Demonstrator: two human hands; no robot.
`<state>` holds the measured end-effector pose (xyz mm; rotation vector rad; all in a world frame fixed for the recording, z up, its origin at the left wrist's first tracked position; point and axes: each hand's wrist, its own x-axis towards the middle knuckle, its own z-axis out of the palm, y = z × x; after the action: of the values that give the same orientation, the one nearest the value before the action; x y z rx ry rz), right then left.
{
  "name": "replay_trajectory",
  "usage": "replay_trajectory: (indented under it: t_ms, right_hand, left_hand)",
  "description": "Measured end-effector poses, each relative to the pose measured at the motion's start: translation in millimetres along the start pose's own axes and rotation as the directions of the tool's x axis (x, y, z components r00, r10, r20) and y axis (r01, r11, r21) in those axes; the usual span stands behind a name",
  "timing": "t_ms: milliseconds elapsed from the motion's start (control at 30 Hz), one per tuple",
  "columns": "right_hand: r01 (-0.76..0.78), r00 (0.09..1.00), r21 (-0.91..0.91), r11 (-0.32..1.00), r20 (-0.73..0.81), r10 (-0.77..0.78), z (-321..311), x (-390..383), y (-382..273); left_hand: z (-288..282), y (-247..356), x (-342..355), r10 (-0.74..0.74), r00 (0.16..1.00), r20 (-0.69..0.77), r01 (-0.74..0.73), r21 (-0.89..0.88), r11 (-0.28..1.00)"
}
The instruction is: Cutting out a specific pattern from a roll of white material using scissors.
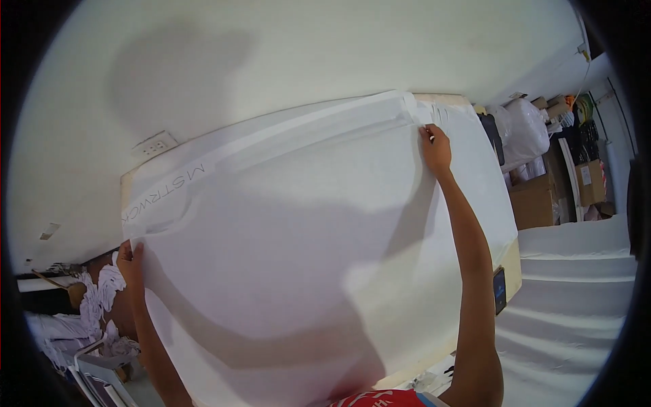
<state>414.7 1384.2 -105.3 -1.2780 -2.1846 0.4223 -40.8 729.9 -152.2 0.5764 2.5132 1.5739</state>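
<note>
A large thin white sheet (291,237), fabric by its look, covers most of the table (510,271). My left hand (130,263) pinches its far left corner at the table's left edge. Farther off, my right hand (436,150) grips the sheet's far right corner between thumb and fingers. The far edge runs slightly slack between both hands. Beyond that edge shows another white layer (193,154) with a hollow outline and handwritten marks. My shadow falls across the sheet.
A wall with a socket (155,145) borders the table's far side. A phone (500,290) lies at the right edge. Cardboard boxes (532,201) and a plastic-wrapped bundle (527,129) stand beyond, right. White cloth scraps (108,288) hang at left; white fabric (569,298) spreads at right.
</note>
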Motion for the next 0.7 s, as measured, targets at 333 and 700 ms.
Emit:
replay_trajectory:
  t_ms: [333, 700]
  right_hand:
    - [0.367, 0.929, -0.126, 0.922, -0.006, -0.371, 20.5, -46.6, -61.0]
    - [0.569, 0.779, -0.163, 0.806, 0.423, -0.463, 46.6, -93.1, -86.4]
  left_hand:
    - [78.0, 121.3, -40.8, 0.33, 0.942, 0.058, -0.29, 0.631, 0.719]
    - [156.6, 143.1, -102.9, 0.207, 0.893, 0.4, -0.444, 0.709, 0.547]
